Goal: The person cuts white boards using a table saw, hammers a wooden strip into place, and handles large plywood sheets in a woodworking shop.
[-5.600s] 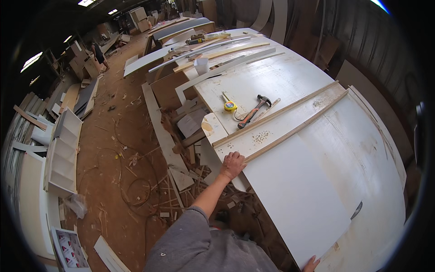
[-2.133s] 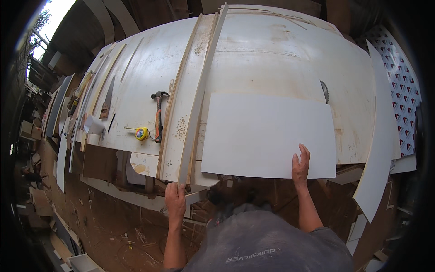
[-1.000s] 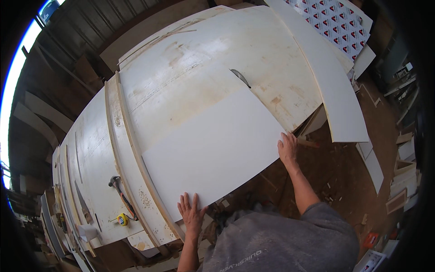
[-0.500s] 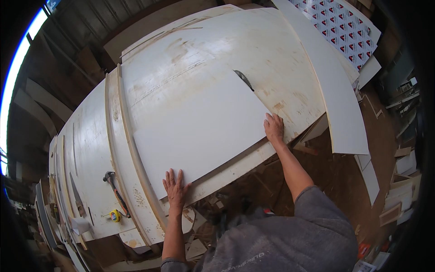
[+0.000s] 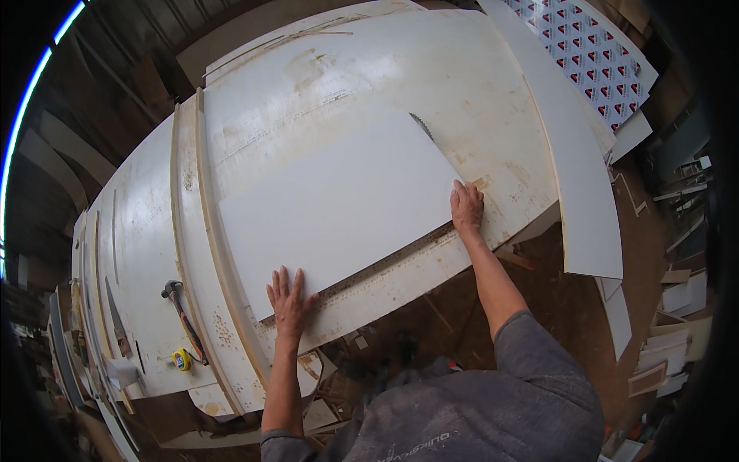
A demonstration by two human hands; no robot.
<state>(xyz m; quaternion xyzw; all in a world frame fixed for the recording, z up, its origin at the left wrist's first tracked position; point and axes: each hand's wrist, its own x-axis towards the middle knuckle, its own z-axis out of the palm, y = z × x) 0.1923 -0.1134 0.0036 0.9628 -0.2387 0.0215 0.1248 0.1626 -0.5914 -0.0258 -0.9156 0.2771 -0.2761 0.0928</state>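
Note:
A white rectangular panel [image 5: 339, 192] lies flat on the large white worktable, its left end near a wooden strip. My left hand [image 5: 289, 304] rests on the panel's near left corner, fingers spread and stretched out. At the near right corner, my right hand [image 5: 466, 208] is curled over the panel's edge and grips it. Past the panel's right edge, part of a toothed circular saw blade [image 5: 422, 125] sticks up from the tabletop; the panel hides the rest.
Two raised wooden strips [image 5: 206, 208] cross the table on the left. Beyond them lie a hammer [image 5: 185, 322], a yellow tape measure [image 5: 182, 359] and a handsaw [image 5: 115, 319]. A long white board [image 5: 589, 208] runs along the right side. Offcuts [image 5: 666, 354] are piled at far right.
The panel has slid away from me over the tabletop, with both hands moving along on it. More of the saw blade is now covered, and a wider strip of table shows in front.

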